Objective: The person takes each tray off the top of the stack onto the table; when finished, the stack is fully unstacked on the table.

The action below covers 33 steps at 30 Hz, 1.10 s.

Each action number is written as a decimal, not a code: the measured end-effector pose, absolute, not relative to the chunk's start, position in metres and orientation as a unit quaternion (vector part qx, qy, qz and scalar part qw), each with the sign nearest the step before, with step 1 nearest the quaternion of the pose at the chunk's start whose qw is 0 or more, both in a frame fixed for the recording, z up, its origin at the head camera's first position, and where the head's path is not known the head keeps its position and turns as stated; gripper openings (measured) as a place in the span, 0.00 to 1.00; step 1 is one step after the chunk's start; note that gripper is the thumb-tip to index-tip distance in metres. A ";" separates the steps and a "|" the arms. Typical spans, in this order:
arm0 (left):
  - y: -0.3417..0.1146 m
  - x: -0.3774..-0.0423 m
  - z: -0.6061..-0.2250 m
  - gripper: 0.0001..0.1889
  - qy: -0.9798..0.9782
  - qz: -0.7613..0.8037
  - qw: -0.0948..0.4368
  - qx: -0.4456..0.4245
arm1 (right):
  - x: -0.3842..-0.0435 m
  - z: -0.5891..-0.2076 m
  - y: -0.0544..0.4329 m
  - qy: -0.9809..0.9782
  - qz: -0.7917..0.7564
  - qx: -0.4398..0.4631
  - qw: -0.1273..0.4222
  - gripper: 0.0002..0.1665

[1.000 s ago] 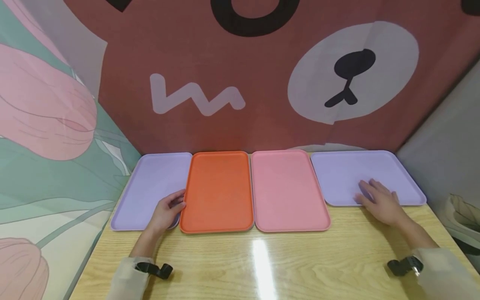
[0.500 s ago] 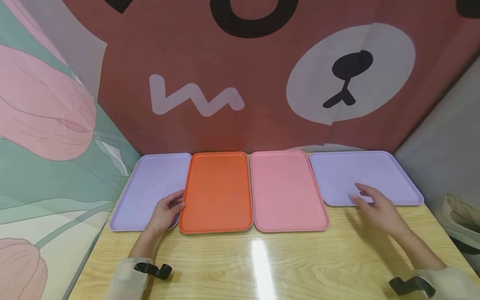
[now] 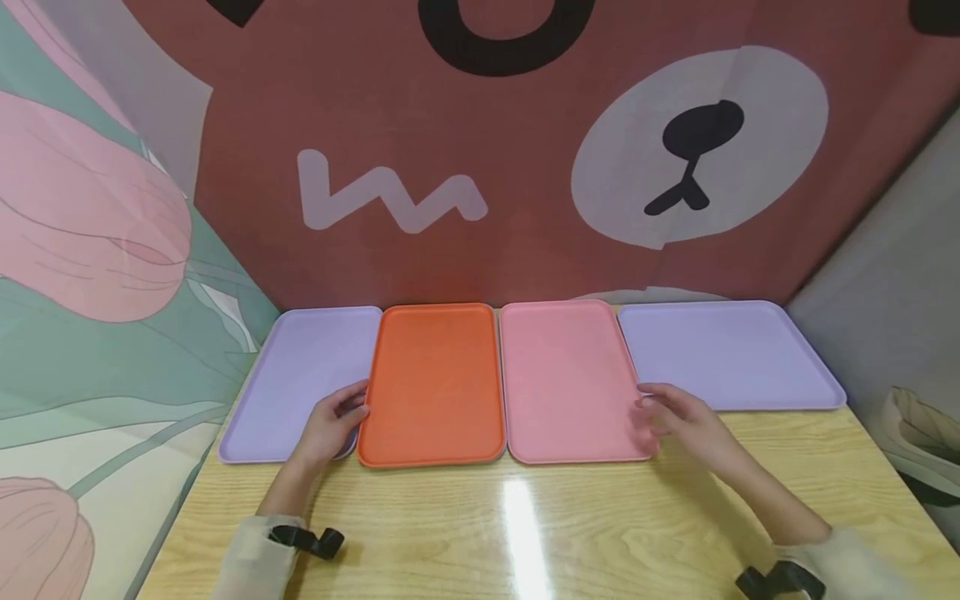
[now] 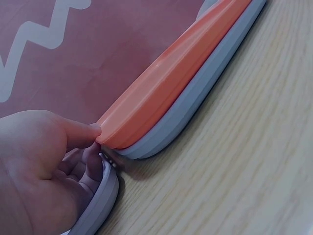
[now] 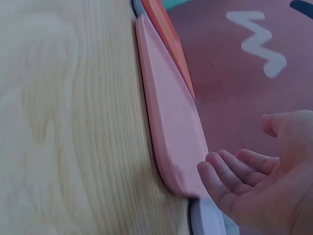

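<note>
An orange tray (image 3: 438, 375) stands upright in the row, laid over a grey tray (image 4: 171, 129) whose side shows beneath it in the left wrist view. My left hand (image 3: 330, 427) pinches its left rim, thumb on the edge and fingertips just below. To its right lies a pink tray (image 3: 566, 379). Beside that tray's right edge hovers my right hand (image 3: 690, 425), fingers apart and slightly bent, holding nothing; in the right wrist view the fingertips (image 5: 210, 164) overlap the pink tray's near end. Partly beneath my left hand is a purple tray (image 3: 311, 358).
A second purple tray (image 3: 735, 350) lies sideways at the right end of the row. All sit on a wood-grain table (image 3: 420, 533) against a brown printed backdrop (image 3: 525, 192). A grey panel (image 3: 892, 275) borders the right side, with a shoe (image 3: 926, 429) beyond the table edge.
My right hand has moved left, from over the right purple tray to the pink tray's right edge. The left hand and the trays stay put.
</note>
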<state>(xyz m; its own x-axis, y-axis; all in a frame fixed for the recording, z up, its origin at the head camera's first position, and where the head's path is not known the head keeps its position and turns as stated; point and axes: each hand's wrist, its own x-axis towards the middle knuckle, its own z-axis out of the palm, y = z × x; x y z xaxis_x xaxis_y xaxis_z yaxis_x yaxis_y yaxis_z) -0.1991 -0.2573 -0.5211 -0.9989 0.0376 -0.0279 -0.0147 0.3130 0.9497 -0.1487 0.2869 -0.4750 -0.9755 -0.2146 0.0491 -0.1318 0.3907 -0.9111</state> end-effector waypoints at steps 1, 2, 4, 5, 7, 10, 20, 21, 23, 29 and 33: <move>-0.257 -0.199 -0.521 0.25 0.810 0.586 0.022 0.008 | -0.148 -0.475 0.282 0.828 -0.549 -0.103 0.046 0.25; -0.257 -0.199 -0.520 0.25 0.811 0.584 0.022 0.011 | -0.148 -0.474 0.277 0.825 -0.553 -0.101 0.054 0.26; -0.257 -0.199 -0.520 0.25 0.812 0.583 0.022 0.008 | -0.148 -0.473 0.267 0.815 -0.566 -0.097 0.075 0.27; -0.257 -0.199 -0.520 0.25 0.813 0.582 0.022 0.007 | -0.148 -0.473 0.262 0.809 -0.574 -0.094 0.087 0.27; -0.257 -0.199 -0.519 0.25 0.816 0.577 0.022 0.007 | -0.149 -0.472 0.252 0.796 -0.589 -0.087 0.111 0.28; -0.257 -0.199 -0.519 0.25 0.817 0.576 0.024 0.001 | -0.150 -0.472 0.238 0.780 -0.605 -0.081 0.139 0.29; -0.256 -0.199 -0.518 0.25 0.816 0.578 0.032 -0.007 | -0.154 -0.476 0.192 0.728 -0.643 -0.121 0.206 0.29; -0.256 -0.199 -0.518 0.25 0.815 0.578 0.033 -0.007 | -0.155 -0.476 0.187 0.726 -0.644 -0.120 0.209 0.29; -0.256 -0.199 -0.517 0.25 0.816 0.577 0.033 -0.006 | -0.157 -0.476 0.179 0.719 -0.651 -0.115 0.215 0.29; -0.255 -0.198 -0.517 0.25 0.819 0.574 0.029 -0.002 | -0.165 -0.480 0.156 0.715 -0.660 -0.095 0.211 0.27; -0.256 -0.198 -0.517 0.25 0.818 0.574 0.029 -0.004 | -0.170 -0.483 0.142 0.746 -0.629 -0.098 0.196 0.26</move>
<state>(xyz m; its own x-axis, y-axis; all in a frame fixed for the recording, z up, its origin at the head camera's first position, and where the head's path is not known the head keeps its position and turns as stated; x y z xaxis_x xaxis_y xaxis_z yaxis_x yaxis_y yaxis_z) -0.1976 -0.2561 -0.5168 -0.9983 0.0262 -0.0521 -0.0400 0.3406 0.9393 -0.1705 0.1418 -0.4828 -0.9037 -0.3932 -0.1692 0.1000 0.1904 -0.9766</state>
